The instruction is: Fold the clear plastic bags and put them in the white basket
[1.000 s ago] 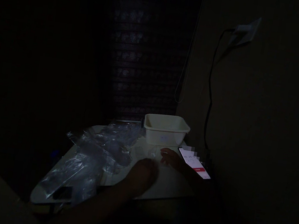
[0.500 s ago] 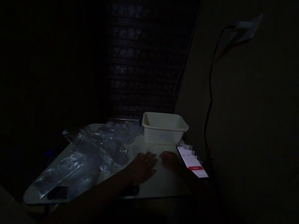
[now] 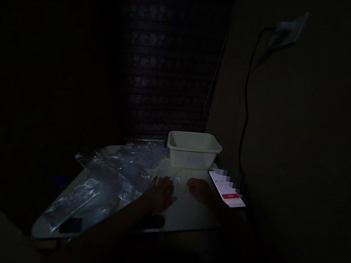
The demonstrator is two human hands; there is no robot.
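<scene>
The room is very dark. My left hand (image 3: 158,194) lies flat on the white table (image 3: 188,216), fingers spread, beside a heap of clear plastic bags (image 3: 111,179). My right hand (image 3: 198,189) rests on the table with fingers curled, right by a lit phone (image 3: 226,189) that leans at the table's right edge. Small clear pieces (image 3: 177,176) lie just beyond the two hands. I cannot make out anything held in either hand.
A cream plastic tub (image 3: 193,150) stands at the back of the table. A dark small object (image 3: 152,222) lies near the front edge, another (image 3: 70,224) at the front left. A black cable (image 3: 246,103) hangs from a wall socket (image 3: 290,27).
My left hand has slid left toward the plastic bags and now lies flat with fingers spread. The right hand has hardly moved.
</scene>
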